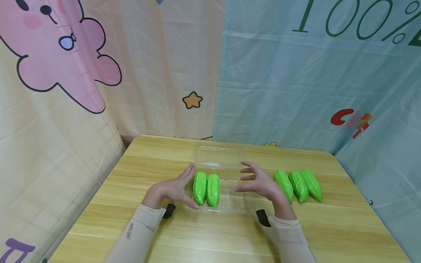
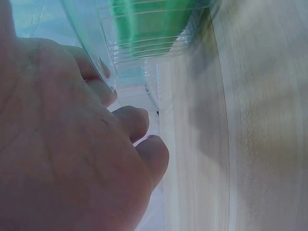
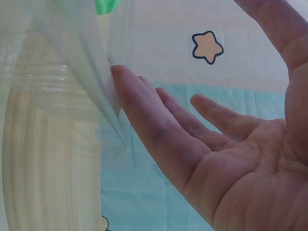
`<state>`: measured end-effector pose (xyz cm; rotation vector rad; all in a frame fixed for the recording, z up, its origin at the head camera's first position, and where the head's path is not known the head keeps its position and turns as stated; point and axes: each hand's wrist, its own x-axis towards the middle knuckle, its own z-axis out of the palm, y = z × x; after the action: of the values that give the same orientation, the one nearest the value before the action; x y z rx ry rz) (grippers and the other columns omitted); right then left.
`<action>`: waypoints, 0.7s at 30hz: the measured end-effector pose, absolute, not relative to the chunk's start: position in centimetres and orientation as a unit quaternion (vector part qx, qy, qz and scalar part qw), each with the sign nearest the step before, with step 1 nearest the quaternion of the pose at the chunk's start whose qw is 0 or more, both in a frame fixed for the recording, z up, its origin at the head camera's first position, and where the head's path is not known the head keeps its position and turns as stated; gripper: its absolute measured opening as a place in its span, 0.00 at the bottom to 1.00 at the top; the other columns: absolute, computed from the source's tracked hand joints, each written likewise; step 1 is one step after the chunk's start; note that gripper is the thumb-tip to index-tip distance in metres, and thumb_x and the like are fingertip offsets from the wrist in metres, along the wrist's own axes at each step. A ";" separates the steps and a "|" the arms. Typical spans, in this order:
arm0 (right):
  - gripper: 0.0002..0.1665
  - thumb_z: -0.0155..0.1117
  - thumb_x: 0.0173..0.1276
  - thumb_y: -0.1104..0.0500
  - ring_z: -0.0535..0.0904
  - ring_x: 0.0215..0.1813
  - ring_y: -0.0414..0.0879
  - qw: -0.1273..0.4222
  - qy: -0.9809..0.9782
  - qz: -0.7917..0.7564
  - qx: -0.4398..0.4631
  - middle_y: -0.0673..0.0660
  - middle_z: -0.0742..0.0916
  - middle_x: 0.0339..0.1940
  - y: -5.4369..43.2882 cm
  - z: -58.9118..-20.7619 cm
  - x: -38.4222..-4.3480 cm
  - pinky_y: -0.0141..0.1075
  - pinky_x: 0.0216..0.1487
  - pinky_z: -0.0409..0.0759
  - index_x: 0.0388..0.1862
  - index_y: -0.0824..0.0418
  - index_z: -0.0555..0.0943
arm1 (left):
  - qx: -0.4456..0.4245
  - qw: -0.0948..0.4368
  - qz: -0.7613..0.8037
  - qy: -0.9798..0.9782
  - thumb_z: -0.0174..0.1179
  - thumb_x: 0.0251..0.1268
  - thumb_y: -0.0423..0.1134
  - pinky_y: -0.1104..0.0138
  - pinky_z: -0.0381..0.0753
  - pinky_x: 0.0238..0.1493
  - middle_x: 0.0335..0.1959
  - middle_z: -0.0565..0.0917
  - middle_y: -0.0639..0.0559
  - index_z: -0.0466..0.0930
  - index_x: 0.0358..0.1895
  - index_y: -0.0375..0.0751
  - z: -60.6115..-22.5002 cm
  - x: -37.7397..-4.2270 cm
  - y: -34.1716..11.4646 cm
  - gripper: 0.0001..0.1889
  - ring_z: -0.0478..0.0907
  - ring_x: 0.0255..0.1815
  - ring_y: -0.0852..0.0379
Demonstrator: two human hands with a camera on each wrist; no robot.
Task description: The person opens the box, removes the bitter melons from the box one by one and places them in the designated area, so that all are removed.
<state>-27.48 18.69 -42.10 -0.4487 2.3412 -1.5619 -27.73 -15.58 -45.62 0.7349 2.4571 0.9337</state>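
Our left hand is spread along the left side of the clear box, fingers against its rim; our right hand is wide and empty at the box's right side, though we cannot tell whether its fingertips touch the plastic. Between our hands stands the box, its lid folded back on the far side. We judge it best to guide both side walls lightly and evenly, since such thin plastic probably flexes, and to keep the box level. We count one box, one lid and five green fruits: two fruits side by side in the box's left part, three fruits on the table, right of the box. Beyond the box hang cream cloth and blue cloth.
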 end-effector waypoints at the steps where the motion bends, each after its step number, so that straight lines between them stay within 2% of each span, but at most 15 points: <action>1: 0.60 0.82 0.56 0.60 0.71 0.68 0.68 0.146 0.813 -0.541 -0.157 0.73 0.69 0.72 18.6 -42.1 -27.5 0.56 0.57 0.79 0.80 0.62 0.55 | 0.264 0.204 0.335 0.881 0.81 0.42 0.57 0.43 0.37 0.75 0.81 0.22 0.44 0.23 0.80 0.39 -45.6 -27.7 -15.6 0.77 0.23 0.79 0.43; 10: 0.60 0.82 0.55 0.60 0.72 0.67 0.68 0.150 0.812 -0.538 -0.170 0.74 0.69 0.71 18.0 -42.5 -27.5 0.54 0.56 0.80 0.80 0.63 0.56 | 0.261 0.206 0.336 0.881 0.81 0.42 0.58 0.42 0.38 0.75 0.81 0.22 0.44 0.24 0.80 0.40 -45.5 -27.6 -15.7 0.77 0.23 0.79 0.41; 21: 0.61 0.84 0.52 0.58 0.73 0.66 0.65 0.168 0.811 -0.534 -0.167 0.72 0.70 0.71 16.6 -43.1 -27.4 0.52 0.55 0.81 0.80 0.60 0.58 | 0.261 0.208 0.336 0.881 0.81 0.42 0.57 0.42 0.38 0.75 0.80 0.22 0.44 0.23 0.80 0.40 -45.5 -27.6 -15.6 0.77 0.23 0.79 0.41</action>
<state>-27.36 16.64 -43.15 -0.4761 2.3077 -1.5185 -27.63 -15.64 -45.49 0.7268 2.4519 0.9344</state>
